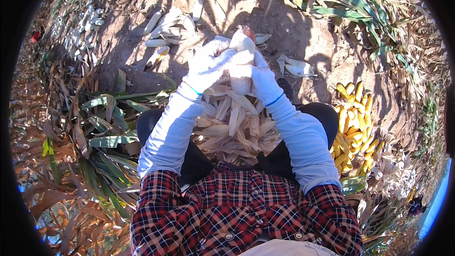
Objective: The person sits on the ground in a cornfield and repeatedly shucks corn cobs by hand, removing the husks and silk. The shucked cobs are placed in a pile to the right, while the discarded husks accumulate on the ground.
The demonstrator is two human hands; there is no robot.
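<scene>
Both my hands wear white knit gloves and meet in front of my knees on one ear of corn in its pale husk (241, 80). My left hand (209, 64) grips it from the left side, and my right hand (263, 77) from the right. Reddish-brown silk shows at the ear's far end. The husk still wraps it, and no kernels are visible on it. Bright glare blurs the fingers. Below the ear, a heap of stripped dry husks (238, 128) fills the ground between my legs.
Unhusked ears (169, 26) lie on the bare soil ahead, one partly showing yellow. Husked yellow cobs (352, 128) are piled beside my right knee. Cornstalks with green leaves (106, 138) lie on the left, and more stalks (355, 3) at far right. A loose husked-looking pale piece (298, 67) rests ahead right.
</scene>
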